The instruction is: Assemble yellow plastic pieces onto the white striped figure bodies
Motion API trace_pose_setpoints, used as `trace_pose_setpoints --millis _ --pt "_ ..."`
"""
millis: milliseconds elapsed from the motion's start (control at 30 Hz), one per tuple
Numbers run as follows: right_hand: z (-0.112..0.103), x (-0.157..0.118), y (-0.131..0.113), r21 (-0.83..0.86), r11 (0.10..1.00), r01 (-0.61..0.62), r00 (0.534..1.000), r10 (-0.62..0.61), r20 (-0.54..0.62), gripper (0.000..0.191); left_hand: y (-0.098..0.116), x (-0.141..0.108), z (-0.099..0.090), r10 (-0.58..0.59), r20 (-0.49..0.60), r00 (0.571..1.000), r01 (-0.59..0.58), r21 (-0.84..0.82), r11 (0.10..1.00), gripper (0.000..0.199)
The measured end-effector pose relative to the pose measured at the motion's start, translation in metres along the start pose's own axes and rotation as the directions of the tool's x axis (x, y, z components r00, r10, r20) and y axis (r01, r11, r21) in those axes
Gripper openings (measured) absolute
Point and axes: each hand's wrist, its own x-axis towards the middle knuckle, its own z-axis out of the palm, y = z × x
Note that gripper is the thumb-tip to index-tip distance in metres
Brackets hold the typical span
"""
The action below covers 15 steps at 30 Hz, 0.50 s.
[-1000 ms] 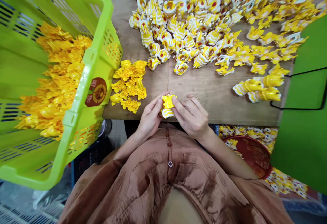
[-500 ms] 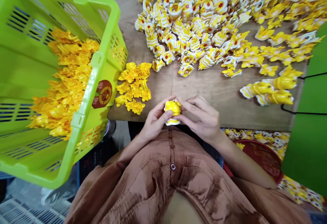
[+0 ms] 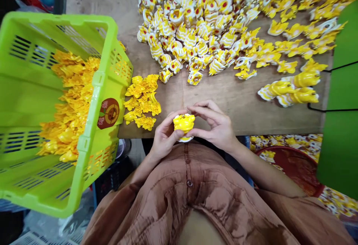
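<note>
A small glossy yellow-and-white plastic figure part [image 3: 184, 124] is held at the table's front edge, in front of my body. My left hand [image 3: 165, 135] grips it from the left, thumb on its front. On its right side, my right hand [image 3: 216, 125] is closed on the same part, with the thumb low and the fingertips at its top edge. A tiny gold-coloured bit shows at the top. Several orange-yellow plastic pieces [image 3: 142, 99] lie to the left of my hands. The fingers hide the sides and back of the held part.
A lime-green crate [image 3: 79, 140] with orange-yellow pieces stands at left. Many yellow-and-white parts [image 3: 190, 32] cover the back of the wooden table [image 3: 246, 110]. Several joined yellow parts [image 3: 296, 88] lie at right beside a green panel [image 3: 341, 133]. A red basket [image 3: 299, 170] sits below.
The held part has turned so its broad yellow face and gold-coloured bit show more. My right fingers have shifted to its top edge. The whole view has moved slightly.
</note>
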Motion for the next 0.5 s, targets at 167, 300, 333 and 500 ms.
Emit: trace_pose_setpoints --millis 167,300,333,500 --pt "0.013 -0.01 0.007 0.227 0.966 -0.126 0.992 0.121 0.035 0.059 0.006 -0.001 0.001 0.035 0.005 0.999 -0.036 0.082 0.996 0.051" --pt "0.018 -0.014 0.003 0.218 0.974 -0.07 0.997 0.077 -0.025 0.048 0.008 -0.001 0.002 0.113 0.001 0.994 -0.111 0.216 0.97 0.043" --pt "0.018 -0.014 0.002 0.216 0.975 -0.055 0.998 0.063 -0.03 0.046 0.008 -0.001 0.002 0.118 0.002 0.993 -0.115 0.239 0.964 0.043" --pt "0.015 -0.014 0.001 0.126 0.992 -0.016 1.0 0.015 0.008 0.044 0.014 -0.003 0.003 0.126 0.057 0.99 -0.137 0.312 0.94 0.048"
